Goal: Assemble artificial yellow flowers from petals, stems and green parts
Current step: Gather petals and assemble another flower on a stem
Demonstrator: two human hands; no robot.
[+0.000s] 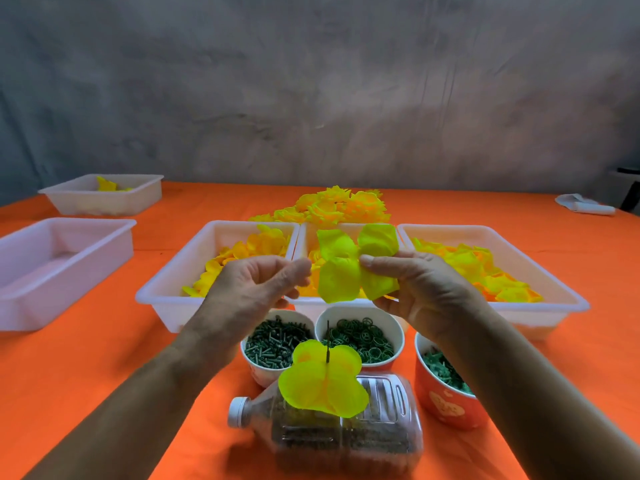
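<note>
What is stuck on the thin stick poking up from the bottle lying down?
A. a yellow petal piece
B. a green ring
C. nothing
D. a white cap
A: a yellow petal piece sits threaded on the thin stick standing up above the bottle.

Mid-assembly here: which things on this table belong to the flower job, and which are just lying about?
In use: petal piece held by right hand; left hand; petal layer on spike; bottle; petal trays; cups of green parts.
Lying about: empty tray; white cloth.
</note>
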